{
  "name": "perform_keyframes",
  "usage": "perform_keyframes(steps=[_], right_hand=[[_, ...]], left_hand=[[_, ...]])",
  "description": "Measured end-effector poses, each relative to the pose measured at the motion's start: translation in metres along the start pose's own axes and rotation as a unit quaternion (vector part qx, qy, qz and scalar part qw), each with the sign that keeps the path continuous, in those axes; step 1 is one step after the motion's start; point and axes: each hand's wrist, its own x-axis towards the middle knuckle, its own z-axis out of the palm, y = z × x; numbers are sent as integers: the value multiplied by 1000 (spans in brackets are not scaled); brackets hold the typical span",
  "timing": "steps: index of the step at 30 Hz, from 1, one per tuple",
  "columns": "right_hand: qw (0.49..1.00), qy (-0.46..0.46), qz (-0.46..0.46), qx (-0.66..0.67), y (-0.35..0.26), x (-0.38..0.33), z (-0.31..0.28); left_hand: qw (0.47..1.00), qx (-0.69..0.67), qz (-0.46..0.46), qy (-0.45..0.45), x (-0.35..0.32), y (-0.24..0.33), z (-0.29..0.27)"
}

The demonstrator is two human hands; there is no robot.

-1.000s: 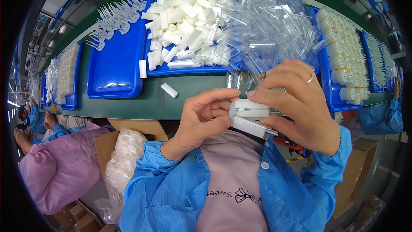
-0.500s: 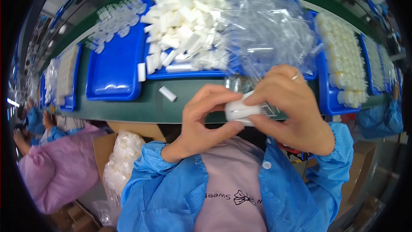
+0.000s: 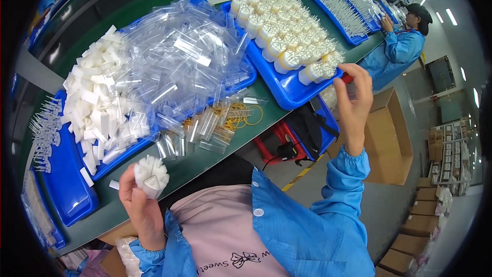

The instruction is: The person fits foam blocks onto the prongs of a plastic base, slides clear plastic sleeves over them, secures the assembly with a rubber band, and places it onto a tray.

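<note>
My left hand is closed around a round bundle of white blocks, raised near the table's front edge at lower left. Some of the bundle's pieces fan out at its top. My right hand is stretched to the right, at the front corner of a blue tray. Its thumb and forefinger are apart, with no held thing showing between them. Rows of similar white bundles with yellow bands fill that tray. A small red thing shows behind the right fingers.
White blocks and clear plastic pieces are heaped in blue trays. Yellow rubber bands and clear pieces lie on the green table. A co-worker sits at far right. An open cardboard box stands beside me.
My right hand has let go of the white bundle and moved to the tray on the right. My left hand keeps the bundle. The view has turned to the right.
</note>
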Motion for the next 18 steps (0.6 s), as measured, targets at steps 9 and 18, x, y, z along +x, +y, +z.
perform_keyframes(steps=[9, 18], right_hand=[[995, -15, 48, -89, 20, 5, 10], [960, -6, 45, -278, 26, 0, 47]], left_hand=[[1000, -7, -1, 13, -4, -2, 6], [1000, 4, 1, 18, -5, -1, 5]])
